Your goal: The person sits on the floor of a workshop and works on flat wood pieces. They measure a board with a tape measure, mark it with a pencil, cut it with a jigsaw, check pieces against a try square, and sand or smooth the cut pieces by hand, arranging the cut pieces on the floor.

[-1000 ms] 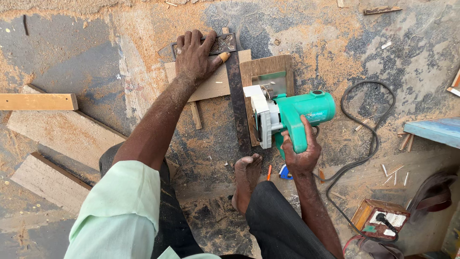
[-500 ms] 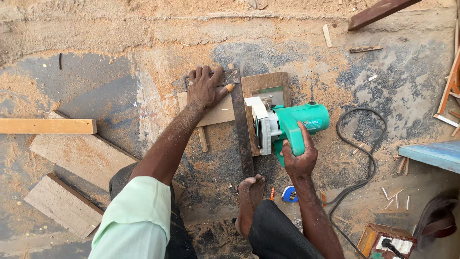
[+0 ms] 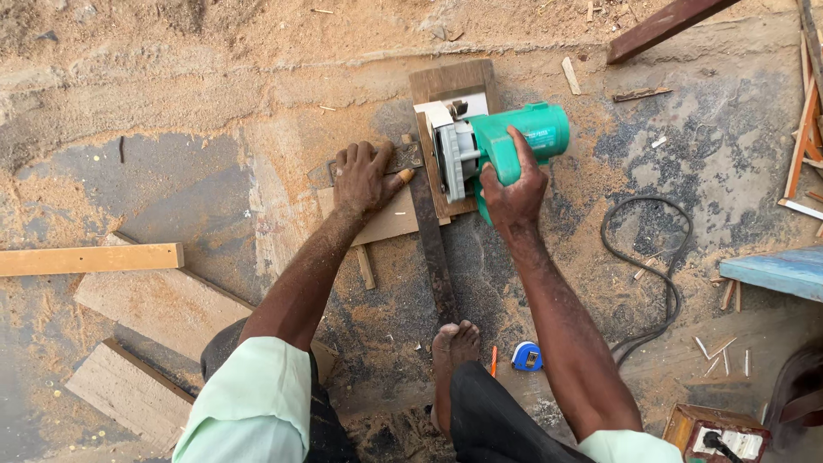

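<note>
Nearest, the person's bare foot (image 3: 453, 343) rests on the near end of a long dark metal straightedge (image 3: 433, 249) that runs away across the dusty concrete floor (image 3: 171, 184). Just right of the foot lie an orange pencil (image 3: 493, 361) and a small blue-and-yellow tape measure (image 3: 526, 356). At the near right corner sits a wooden box with a white socket plate (image 3: 718, 433); its markings are too small to tell.

Further out, the left hand (image 3: 364, 176) lies flat, fingers spread, its grip wide and closed on nothing. It presses down on a thin pale board (image 3: 386, 221) and touches the straightedge where the two cross.

Just right of the straightedge, the right hand (image 3: 513, 182) has its grip wrapped tight around the handle of a green circular saw (image 3: 497, 141). The saw sits on a brown wooden plank (image 3: 454, 86), whose far end shows beyond the saw's white guard. The saw body carries a small dark label on its green top, near the far right end. A black power cord (image 3: 660, 274) loops on the floor to the right.

To the left lie several planks: a yellowish one (image 3: 90, 259) and two broad dusty ones (image 3: 159, 304) nearer. At the right edge is a blue board (image 3: 776, 273), and at the far right a dark red-brown beam (image 3: 664, 26).
</note>
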Demonstrator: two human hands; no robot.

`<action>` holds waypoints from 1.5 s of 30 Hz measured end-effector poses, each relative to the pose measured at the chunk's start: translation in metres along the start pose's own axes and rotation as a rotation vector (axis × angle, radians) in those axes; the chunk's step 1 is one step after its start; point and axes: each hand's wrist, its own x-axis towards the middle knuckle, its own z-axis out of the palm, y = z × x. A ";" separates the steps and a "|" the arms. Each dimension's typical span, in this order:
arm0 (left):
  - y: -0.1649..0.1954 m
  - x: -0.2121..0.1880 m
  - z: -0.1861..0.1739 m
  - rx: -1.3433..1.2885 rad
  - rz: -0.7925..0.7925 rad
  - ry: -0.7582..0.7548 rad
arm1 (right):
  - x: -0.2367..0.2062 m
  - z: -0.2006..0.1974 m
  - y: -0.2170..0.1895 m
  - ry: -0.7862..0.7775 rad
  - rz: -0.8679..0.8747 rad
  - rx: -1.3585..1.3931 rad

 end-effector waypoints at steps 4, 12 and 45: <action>0.001 -0.006 0.000 -0.039 -0.041 0.021 | 0.026 0.001 -0.012 0.046 -0.059 0.053; 0.003 -0.005 -0.010 -0.016 0.076 0.187 | 0.007 -0.123 0.012 0.312 0.416 0.814; -0.055 -0.140 -0.053 -0.353 0.406 0.270 | -0.058 0.063 0.073 -0.292 0.017 -0.616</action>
